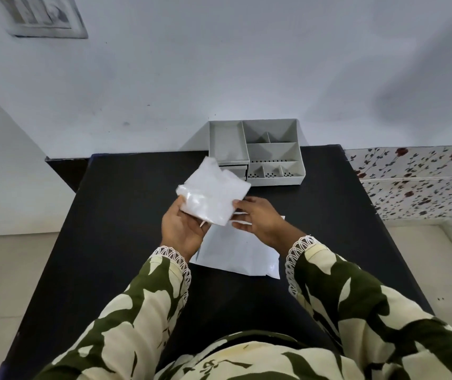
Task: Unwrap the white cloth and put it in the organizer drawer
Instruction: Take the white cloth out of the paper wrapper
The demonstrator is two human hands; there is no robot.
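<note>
The white cloth (pixel 213 194), folded flat and seemingly inside a clear glossy wrapper, is held up above the black desk (pixel 126 215) at about the middle of the view. The left hand (pixel 182 229) supports it from underneath at its seven o'clock corner, palm up, its grip closed on the packet's lower edge with the thumb at the side. The right hand (pixel 260 219) meets the packet at its four o'clock edge — its fingertips touch or pinch that edge, though whether the grip is truly closed there I cannot tell.

Flat on the desk beneath the hands, toward five o'clock of the cloth, lies a white mailer bag (pixel 242 255). At one o'clock from the cloth, at the desk's far edge against the wall, stands the grey organizer (pixel 257 152) with open-top compartments — its small drawer (pixel 233 171) sits low on the left, partly hidden behind the raised cloth.
</note>
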